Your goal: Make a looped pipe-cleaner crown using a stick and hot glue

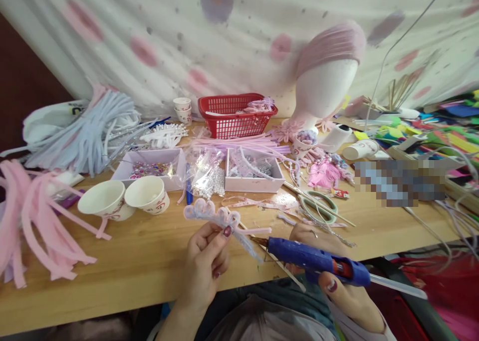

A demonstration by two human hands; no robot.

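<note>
Wooden table (134, 261), blue glue gun (303, 255) aslant, nozzle (261, 241) pointing left

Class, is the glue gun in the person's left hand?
No, the right hand grips the blue glue gun, while the left hand holds the looped fuzzy strip.

Not one full word readable for certain. On the white bag (43, 124) at far left, a dark and yellow patch (77, 110) with pale letters, one shaped like a "U", the rest too blurred to make out. On the two paper cups (147, 195) at near left, red printed marks, too smeared to read; similar red print on the stacked cups (183, 115) at the far side. On the small red tag (340, 194) at right, pale marks, likewise illegible.
</note>
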